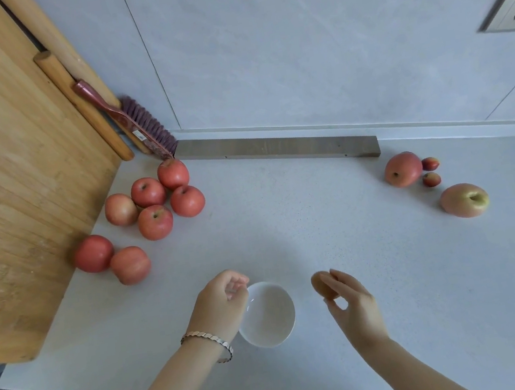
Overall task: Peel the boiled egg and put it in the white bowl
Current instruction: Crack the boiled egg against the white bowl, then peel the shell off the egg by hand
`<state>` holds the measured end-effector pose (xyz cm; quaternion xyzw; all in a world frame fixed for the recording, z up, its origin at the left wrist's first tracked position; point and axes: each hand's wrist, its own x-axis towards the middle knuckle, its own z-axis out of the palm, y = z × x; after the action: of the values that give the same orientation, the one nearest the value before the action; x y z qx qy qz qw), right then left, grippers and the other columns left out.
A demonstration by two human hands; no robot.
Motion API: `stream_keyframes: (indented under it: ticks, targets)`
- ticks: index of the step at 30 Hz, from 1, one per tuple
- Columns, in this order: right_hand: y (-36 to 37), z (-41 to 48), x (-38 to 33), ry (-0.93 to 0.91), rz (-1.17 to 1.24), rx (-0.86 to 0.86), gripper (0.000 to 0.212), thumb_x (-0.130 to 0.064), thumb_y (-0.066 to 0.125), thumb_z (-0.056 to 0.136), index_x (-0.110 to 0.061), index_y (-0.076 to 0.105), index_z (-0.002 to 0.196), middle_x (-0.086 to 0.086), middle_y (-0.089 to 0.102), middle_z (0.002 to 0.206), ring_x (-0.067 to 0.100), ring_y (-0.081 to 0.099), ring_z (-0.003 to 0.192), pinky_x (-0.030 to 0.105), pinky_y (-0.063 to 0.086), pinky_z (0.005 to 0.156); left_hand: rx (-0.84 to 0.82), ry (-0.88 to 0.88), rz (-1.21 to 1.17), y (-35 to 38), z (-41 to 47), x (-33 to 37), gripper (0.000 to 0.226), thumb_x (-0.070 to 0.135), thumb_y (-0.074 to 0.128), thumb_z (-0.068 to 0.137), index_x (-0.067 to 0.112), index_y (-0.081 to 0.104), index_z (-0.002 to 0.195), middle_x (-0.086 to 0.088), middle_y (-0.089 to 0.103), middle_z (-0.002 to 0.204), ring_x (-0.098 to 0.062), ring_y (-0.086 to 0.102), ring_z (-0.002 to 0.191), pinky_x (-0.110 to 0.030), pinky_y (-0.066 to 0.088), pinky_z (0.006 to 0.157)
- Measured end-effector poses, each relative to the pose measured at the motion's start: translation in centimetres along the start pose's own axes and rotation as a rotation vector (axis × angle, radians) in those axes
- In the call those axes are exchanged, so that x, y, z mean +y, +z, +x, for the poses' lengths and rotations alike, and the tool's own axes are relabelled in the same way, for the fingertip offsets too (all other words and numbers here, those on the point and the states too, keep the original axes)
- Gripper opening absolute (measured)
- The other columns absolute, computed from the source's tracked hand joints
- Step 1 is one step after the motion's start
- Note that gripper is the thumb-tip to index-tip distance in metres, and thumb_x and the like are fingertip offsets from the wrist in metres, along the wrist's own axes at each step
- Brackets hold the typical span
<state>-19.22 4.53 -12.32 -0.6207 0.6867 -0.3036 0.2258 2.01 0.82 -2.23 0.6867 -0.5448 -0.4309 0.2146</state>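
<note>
Nothing really readable here, tbh. The only thing close to a label is a small white sticker [139,135] on the back of the red brush [110,110] leaning in the corner. Whatever's printed on it is way too tiny and blurry to make out.

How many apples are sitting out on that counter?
9. Five apples cluster below the brush, two lie beside the board, two sit far right near two small red fruits, not counted. None looks hidden.
</note>
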Motion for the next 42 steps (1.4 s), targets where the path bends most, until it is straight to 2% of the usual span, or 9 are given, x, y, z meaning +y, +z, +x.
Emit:
stream_keyframes:
  ticks: [3,5,9,14,26,30,34,37,42]
  targets:
    - [-2.3,1.6,-3.0,0.125,0.333,0.011,0.06,0.004,0.073,0.069,-0.025,0.055,0.119,-0.003,0.064,0.112,0.013,0.066,0.085,0.007,0.049,0.078,-0.063,-0.023,-0.12,0.0,-0.1,1.3,0.01,0.022,0.057,0.082,0.031,0.057,0.084,0.005,0.065,0.092,-0.018,0.065,0.087,-0.019,0.05,0.076]
    - [-4.2,3.0,-5.5,0.103,0.457,-0.063,0.071,0.003,0.075,0.067,-0.039,0.045,0.114,-0.017,0.062,0.106,0.006,0.068,0.082,0.005,0.048,0.076,-0.163,-0.064,-0.289,-0.3,-0.4,3.0,0.019,0.024,0.062,0.081,0.03,0.056,0.098,0.005,0.063,0.094,-0.02,0.066,0.089,-0.033,0.053,0.081]
    - [-7.4,4.8,-9.6,-0.134,0.467,-0.212,0.061,0.001,0.077,0.065,-0.042,0.055,0.103,-0.019,0.064,0.108,-0.001,0.063,0.097,0.016,0.051,0.086,-0.301,-0.019,-0.464,-0.7,-0.5,5.5,0.039,0.023,0.066,0.08,0.034,0.05,0.114,0.002,0.063,0.11,-0.02,0.07,0.092,-0.032,0.058,0.079]
    - [-9.7,5.3,-11.9,-0.345,0.364,-0.364,0.049,-0.006,0.076,0.068,-0.026,0.062,0.11,-0.016,0.057,0.115,0.001,0.059,0.105,0.013,0.05,0.085,-0.284,0.07,-0.657,-1.2,-1.0,6.5,0.028,0.012,0.073,0.065,0.029,0.068,0.086,-0.005,0.069,0.095,-0.018,0.072,0.077,-0.031,0.059,0.064]
    - [-13.3,3.5,-12.1,-0.28,0.517,-0.213,0.034,-0.023,0.069,0.07,-0.019,0.069,0.103,-0.012,0.066,0.096,0.004,0.066,0.091,0.013,0.052,0.079,-0.267,0.288,-0.517,-1.0,-2.3,8.2,0.04,0.012,0.079,0.049,0.031,0.068,0.082,0.022,0.074,0.081,-0.004,0.071,0.079,-0.025,0.058,0.075]
    - [-13.2,2.7,-11.4,-0.258,0.489,-0.165,0.034,-0.024,0.069,0.068,-0.024,0.069,0.102,-0.028,0.066,0.092,0.0,0.067,0.087,0.01,0.05,0.077,-0.272,0.269,-0.508,-0.5,-2.7,8.6,0.039,0.017,0.083,0.044,0.033,0.072,0.077,0.015,0.076,0.083,-0.014,0.072,0.078,-0.029,0.059,0.073]
    - [-13.2,2.2,-10.9,-0.242,0.456,-0.115,0.027,-0.019,0.072,0.072,-0.031,0.071,0.096,-0.026,0.066,0.092,0.001,0.066,0.088,0.013,0.05,0.078,-0.303,0.22,-0.563,0.0,-3.1,9.0,0.039,-0.01,0.077,0.059,0.021,0.068,0.082,0.006,0.075,0.072,-0.018,0.071,0.059,-0.026,0.058,0.059]
    - [-13.5,2.0,-10.9,-0.258,0.418,-0.089,0.025,-0.021,0.068,0.074,-0.034,0.068,0.096,-0.028,0.066,0.092,0.0,0.065,0.089,0.012,0.049,0.078,-0.315,0.194,-0.572,0.3,-3.2,9.4,0.037,-0.009,0.076,0.061,0.02,0.068,0.082,0.005,0.074,0.069,-0.019,0.07,0.057,-0.025,0.057,0.057]
    - [-14.0,2.2,-11.0,-0.333,0.327,-0.03,0.024,-0.027,0.062,0.079,-0.016,0.073,0.097,-0.018,0.066,0.091,-0.003,0.064,0.088,0.008,0.047,0.076,-0.337,0.108,-0.647,0.6,-3.3,9.7,0.034,-0.001,0.08,0.056,0.015,0.07,0.084,-0.007,0.071,0.087,-0.019,0.073,0.069,-0.028,0.058,0.061]
